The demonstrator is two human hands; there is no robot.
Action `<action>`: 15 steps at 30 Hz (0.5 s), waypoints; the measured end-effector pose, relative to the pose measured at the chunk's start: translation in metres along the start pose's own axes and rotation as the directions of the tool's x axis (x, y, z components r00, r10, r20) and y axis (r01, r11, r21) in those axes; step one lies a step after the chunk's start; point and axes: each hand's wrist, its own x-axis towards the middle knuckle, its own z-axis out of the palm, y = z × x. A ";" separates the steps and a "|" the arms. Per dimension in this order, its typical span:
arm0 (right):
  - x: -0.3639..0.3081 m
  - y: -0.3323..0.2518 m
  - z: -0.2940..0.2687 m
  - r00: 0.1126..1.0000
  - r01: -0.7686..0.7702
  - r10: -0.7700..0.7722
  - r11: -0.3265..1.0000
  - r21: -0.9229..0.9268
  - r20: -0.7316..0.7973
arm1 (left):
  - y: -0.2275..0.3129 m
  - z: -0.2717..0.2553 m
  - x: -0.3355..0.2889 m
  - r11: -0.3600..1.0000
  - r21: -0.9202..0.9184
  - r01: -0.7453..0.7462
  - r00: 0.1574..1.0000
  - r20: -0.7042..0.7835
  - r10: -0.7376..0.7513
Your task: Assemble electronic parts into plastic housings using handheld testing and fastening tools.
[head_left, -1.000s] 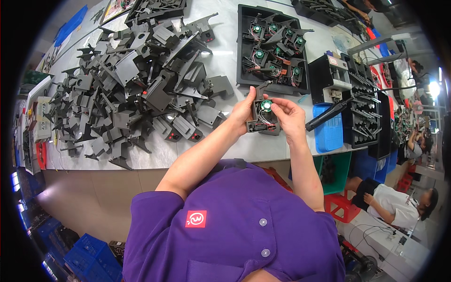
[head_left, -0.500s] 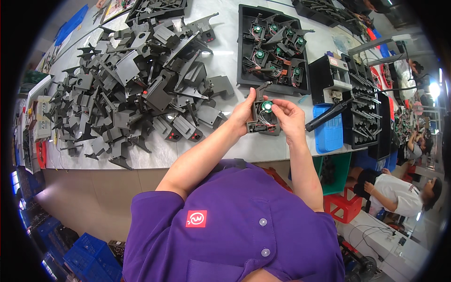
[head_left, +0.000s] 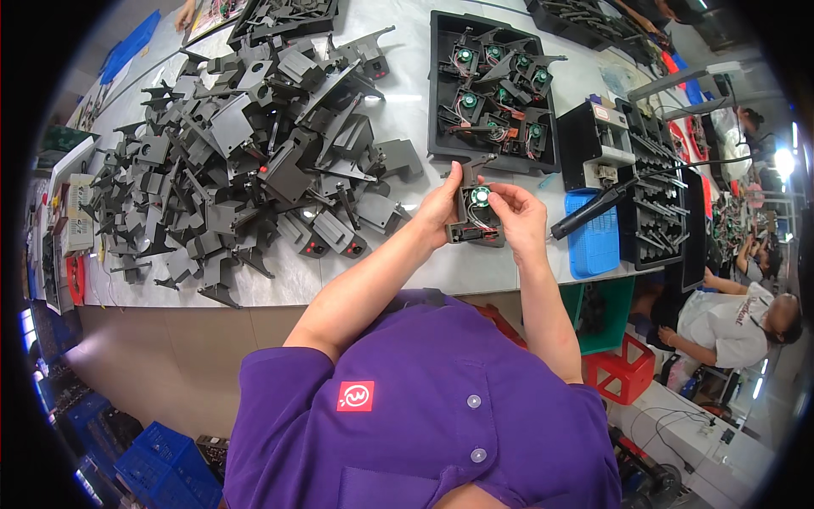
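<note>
Between my two hands is a dark grey plastic housing [head_left: 463,229] fitted with a small round green circuit board [head_left: 479,197] and thin wires. My left hand [head_left: 440,206] is closed around the housing's left side, thumb pointing up. My right hand [head_left: 522,217] is closed, its thumb and fingertips pinching at the right edge of the round board. Just beyond my hands, a black tray [head_left: 434,119] holds several similar housings with green boards. Left of my hands lies a large heap of bare grey housings [head_left: 231,125], some with red parts.
A soldering-iron-like black handle [head_left: 593,206] on a cable hangs right of my right hand, over a blue basket [head_left: 593,246]. Behind stands a black and silver machine [head_left: 596,142] beside racks of dark parts [head_left: 657,216]. A person in a white shirt [head_left: 716,327] sits at far right.
The held housing and my hands have shifted and tilted very slightly; my right fingertips stay at the round board. The seated person at right has changed posture.
</note>
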 end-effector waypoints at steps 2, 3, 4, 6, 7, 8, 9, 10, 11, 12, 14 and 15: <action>0.000 0.000 0.000 0.999 0.032 -0.033 0.999 -0.037 -0.021 | 0.001 0.001 0.001 1.000 0.001 0.007 1.000 0.019 -0.007; -0.001 -0.001 -0.001 0.997 0.046 -0.056 0.988 -0.147 -0.061 | 0.003 0.001 0.000 1.000 0.014 0.002 0.999 0.044 -0.002; -0.001 -0.003 -0.002 0.992 0.055 -0.082 0.965 -0.255 -0.099 | 0.005 0.002 0.000 1.000 0.028 -0.003 0.998 0.070 0.001; -0.003 -0.008 -0.004 0.983 0.097 -0.131 0.966 -0.241 -0.131 | 0.011 0.008 -0.004 0.999 0.045 0.000 0.997 0.071 -0.003; -0.004 -0.012 -0.004 0.972 0.138 -0.177 0.963 -0.233 -0.155 | 0.015 0.010 -0.006 0.999 0.054 -0.002 0.998 0.069 -0.002; -0.008 -0.018 -0.006 0.970 0.144 -0.182 0.964 -0.226 -0.159 | 0.017 0.009 -0.004 1.000 0.008 0.007 0.996 0.091 -0.008; -0.015 -0.026 -0.007 0.977 0.183 -0.198 0.970 -0.162 -0.081 | 0.021 0.009 -0.005 1.000 0.017 0.003 0.996 0.089 -0.004; -0.025 -0.038 -0.013 0.976 0.216 -0.219 0.971 -0.100 -0.018 | 0.024 0.012 -0.003 0.999 0.043 0.003 0.993 0.117 -0.008; -0.042 -0.059 -0.019 0.975 0.121 -0.121 0.993 0.009 0.184 | 0.028 0.014 -0.002 0.998 0.068 -0.002 0.990 0.141 -0.008; -0.061 -0.081 -0.027 0.920 0.003 -0.040 0.995 0.096 0.390 | 0.034 0.018 -0.002 0.997 0.078 -0.004 0.992 0.126 -0.005; -0.085 -0.113 -0.042 0.505 0.204 -0.199 0.973 0.108 0.840 | 0.047 0.014 0.006 0.992 0.118 -0.034 0.991 0.134 0.018; -0.086 -0.116 -0.039 0.204 0.270 -0.368 0.912 0.309 0.907 | 0.055 0.019 0.009 0.987 0.153 -0.056 0.989 0.144 0.034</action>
